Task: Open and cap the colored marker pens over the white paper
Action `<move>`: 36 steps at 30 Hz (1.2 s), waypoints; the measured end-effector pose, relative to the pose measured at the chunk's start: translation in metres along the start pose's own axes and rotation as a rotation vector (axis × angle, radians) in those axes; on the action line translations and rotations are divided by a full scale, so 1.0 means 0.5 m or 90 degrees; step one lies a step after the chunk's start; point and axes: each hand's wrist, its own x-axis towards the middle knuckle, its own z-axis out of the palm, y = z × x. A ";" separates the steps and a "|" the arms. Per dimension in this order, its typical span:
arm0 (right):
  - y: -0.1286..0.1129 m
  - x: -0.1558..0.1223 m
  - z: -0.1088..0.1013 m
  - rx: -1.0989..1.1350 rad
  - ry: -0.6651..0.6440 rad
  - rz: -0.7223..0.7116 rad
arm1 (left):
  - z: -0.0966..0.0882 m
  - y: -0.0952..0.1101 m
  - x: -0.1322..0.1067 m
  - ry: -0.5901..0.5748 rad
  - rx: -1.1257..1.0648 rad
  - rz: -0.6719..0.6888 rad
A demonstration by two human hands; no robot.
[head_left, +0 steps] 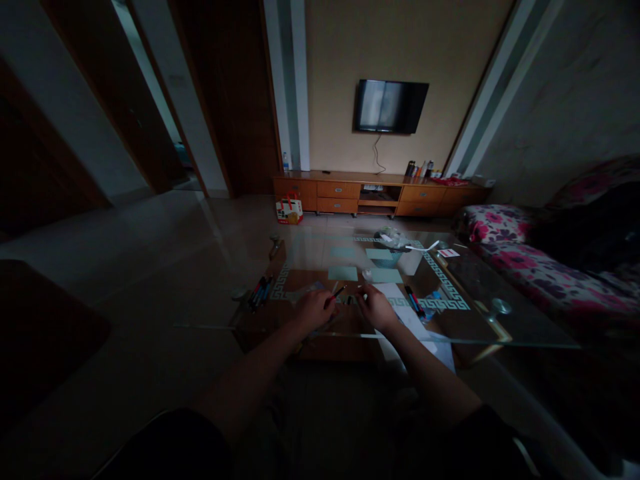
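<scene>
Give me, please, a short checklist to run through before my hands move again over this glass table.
1. Left hand grips the pen: ok.
2. Pen tip uncapped: cannot tell.
3. Right hand holding anything: cannot tell.
4. Green cards lying flat beyond both hands: ok.
5. Spare pens resting on the glass table, left of the hands: ok.
6. Light enough for fine detail: not ok, the room is dim.
</scene>
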 end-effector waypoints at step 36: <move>-0.002 -0.009 0.015 -0.005 -0.115 -0.042 | -0.004 0.001 0.001 -0.051 0.038 -0.060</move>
